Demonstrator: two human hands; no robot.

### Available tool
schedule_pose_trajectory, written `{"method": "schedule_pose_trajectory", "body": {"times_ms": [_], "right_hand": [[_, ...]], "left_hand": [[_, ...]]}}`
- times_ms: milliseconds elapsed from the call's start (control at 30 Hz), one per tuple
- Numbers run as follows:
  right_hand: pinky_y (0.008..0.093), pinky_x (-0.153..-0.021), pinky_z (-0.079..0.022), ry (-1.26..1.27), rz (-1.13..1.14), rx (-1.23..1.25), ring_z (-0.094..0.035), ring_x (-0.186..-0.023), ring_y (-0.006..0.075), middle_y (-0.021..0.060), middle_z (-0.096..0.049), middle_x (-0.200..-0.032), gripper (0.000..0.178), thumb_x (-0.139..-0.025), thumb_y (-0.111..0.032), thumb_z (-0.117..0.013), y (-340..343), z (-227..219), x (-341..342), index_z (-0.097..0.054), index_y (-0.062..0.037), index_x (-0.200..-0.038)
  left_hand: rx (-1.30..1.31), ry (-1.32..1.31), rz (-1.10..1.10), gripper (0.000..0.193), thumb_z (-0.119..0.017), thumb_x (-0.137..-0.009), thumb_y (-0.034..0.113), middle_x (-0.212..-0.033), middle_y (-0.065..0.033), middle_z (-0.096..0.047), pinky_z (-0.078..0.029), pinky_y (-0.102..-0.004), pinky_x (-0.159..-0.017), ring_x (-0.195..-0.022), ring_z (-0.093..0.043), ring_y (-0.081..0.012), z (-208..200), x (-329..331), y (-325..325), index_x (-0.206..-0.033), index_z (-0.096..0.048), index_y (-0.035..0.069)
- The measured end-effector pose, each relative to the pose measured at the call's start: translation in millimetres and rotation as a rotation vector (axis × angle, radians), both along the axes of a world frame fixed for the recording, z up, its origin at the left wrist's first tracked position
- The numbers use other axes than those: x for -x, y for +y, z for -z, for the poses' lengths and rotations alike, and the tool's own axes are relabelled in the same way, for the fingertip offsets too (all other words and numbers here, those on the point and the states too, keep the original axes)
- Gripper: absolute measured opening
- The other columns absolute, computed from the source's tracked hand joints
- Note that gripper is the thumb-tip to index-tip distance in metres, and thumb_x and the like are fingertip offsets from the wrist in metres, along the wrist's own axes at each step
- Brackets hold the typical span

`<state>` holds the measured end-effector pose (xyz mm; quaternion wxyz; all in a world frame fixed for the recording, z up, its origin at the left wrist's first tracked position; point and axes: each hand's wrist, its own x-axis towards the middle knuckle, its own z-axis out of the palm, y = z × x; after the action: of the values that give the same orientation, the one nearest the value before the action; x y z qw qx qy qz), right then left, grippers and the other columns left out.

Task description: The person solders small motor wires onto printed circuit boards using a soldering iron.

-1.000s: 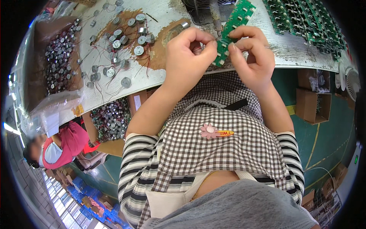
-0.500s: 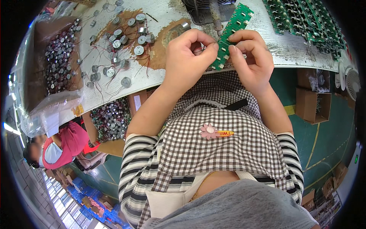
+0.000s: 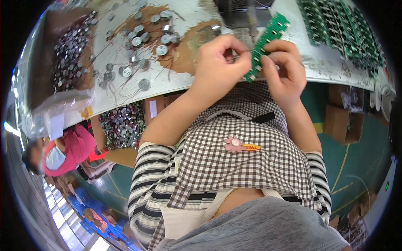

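A narrow green circuit board strip (image 3: pixel 274 30) with small white parts along it stands slantwise between my hands, over the table's near edge. My right hand (image 3: pixel 288 69) grips the strip's right edge, thumb and fingers closed on it. On the other side my left hand (image 3: pixel 222 62) is closed in a pinch, its fingertips against the strip's lower left part. What those fingertips hold is too small and blurred to make out. Just beyond the strip, a metal rod (image 3: pixel 252 21) points down beside a dark fan-like unit (image 3: pixel 230 16).
Small round silver motors (image 3: pixel 161 50) with thin red wires lie scattered on the worn white table (image 3: pixel 176 81). A plastic-lined box (image 3: pixel 46 50) of motors stands at left, another carton (image 3: pixel 109 157) below it. Rows of green boards (image 3: pixel 335 29) lie far right. Another person (image 3: pixel 69 150) sits at left.
The view has shifted a little, so the table and both hands appear farther right. Both hands keep their place on the strip, with the left fingertips still pinched beside it.
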<state>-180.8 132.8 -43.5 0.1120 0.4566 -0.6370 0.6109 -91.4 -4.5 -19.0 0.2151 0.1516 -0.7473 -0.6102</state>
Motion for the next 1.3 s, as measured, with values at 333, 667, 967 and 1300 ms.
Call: {"method": "schedule_pose_trajectory", "body": {"times_ms": [333,667,967,1300], "right_hand": [[0.0210,-0.062,-0.050,-0.348,-0.059,0.142,-0.056,-0.069,0.0105,0.0145,-0.060,-0.098,0.003,-0.090,0.005,-0.054,11,10,0,-0.056,0.0048,-0.087],[0.0216,-0.062,-0.051,-0.408,-0.075,0.107,-0.056,-0.073,0.0109,0.0141,-0.060,-0.097,0.005,-0.091,0.003,-0.054,6,11,1,-0.054,0.0048,-0.087],[0.0216,-0.063,-0.051,-0.410,-0.094,0.107,-0.056,-0.073,0.0108,0.0138,-0.059,-0.096,0.005,-0.091,0.003,-0.054,6,12,2,-0.054,0.0046,-0.087],[0.0214,-0.063,-0.051,-0.388,-0.077,0.089,-0.056,-0.073,0.0110,0.0137,-0.060,-0.095,0.005,-0.091,0.003,-0.054,6,14,3,-0.054,0.0044,-0.087]], "left_hand": [[0.859,0.373,-0.191,0.027,-0.076,-0.071,0.014,-0.103,-0.0073,-0.062,-0.049,-0.0279,-0.064,-0.088,-0.059,-0.0167,-22,-6,-71,-0.096,-0.067,0.006],[1.028,-0.038,-0.710,0.021,-0.069,-0.082,0.015,-0.065,-0.0026,-0.063,-0.044,-0.0238,-0.056,-0.057,-0.053,-0.0077,-71,-93,-189,-0.099,-0.070,0.003],[1.352,-0.579,-0.476,0.033,-0.056,-0.083,0.017,-0.075,-0.0154,-0.064,-0.049,-0.0430,-0.063,-0.069,-0.062,-0.0330,-37,-95,-210,-0.115,-0.064,0.022],[1.256,0.022,-0.533,0.019,-0.055,-0.086,0.011,-0.085,-0.0122,-0.068,-0.052,-0.0372,-0.069,-0.076,-0.065,-0.0283,-28,-76,-213,-0.096,-0.071,0.008]]}}
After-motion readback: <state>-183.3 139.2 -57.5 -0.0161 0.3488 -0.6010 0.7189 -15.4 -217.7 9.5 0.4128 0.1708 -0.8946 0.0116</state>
